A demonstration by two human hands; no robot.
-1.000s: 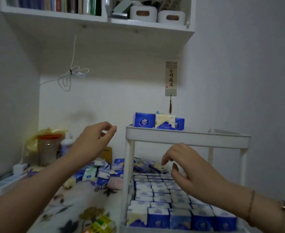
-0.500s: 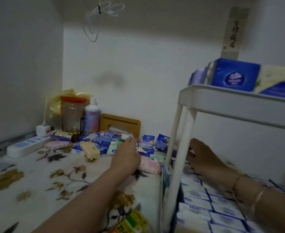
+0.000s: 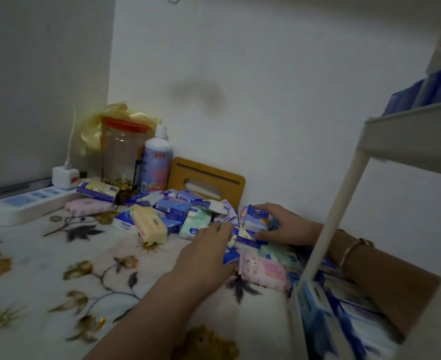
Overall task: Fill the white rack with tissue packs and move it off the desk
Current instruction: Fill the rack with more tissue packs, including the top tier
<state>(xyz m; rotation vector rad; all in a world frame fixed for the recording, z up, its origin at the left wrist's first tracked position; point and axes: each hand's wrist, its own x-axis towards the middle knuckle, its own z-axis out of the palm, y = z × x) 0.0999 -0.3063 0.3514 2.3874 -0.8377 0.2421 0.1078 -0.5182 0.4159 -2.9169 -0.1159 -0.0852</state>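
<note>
Both hands are down in the pile of packs (image 3: 177, 211) at the back of the bench (image 3: 40, 271), against the wall, so this looks like the gathering step: collecting more to load into the rack (image 3: 409, 141). The right hand (image 3: 283, 224), reaching past the rack's front post, has its grip curled round a blue pack (image 3: 255, 219), thumb below and fingers over the top. The left hand (image 3: 209, 253) lies over packs at the near edge of the pile, fingers fairly flat; whether it grips one I cannot tell.

The rack stands at the right edge of the bench. Its lower shelf looks close to full of blue-and-white packs in rows, and the top shelf holds a few more, though both are blurred here. I'd judge the next move is to lift the gripped pack clear and carry it round the post onto a shelf with room.

The packs are small, soft, film-wrapped blocks, mostly blue, some pink, green and cream, lying jumbled and overlapping.
</note>
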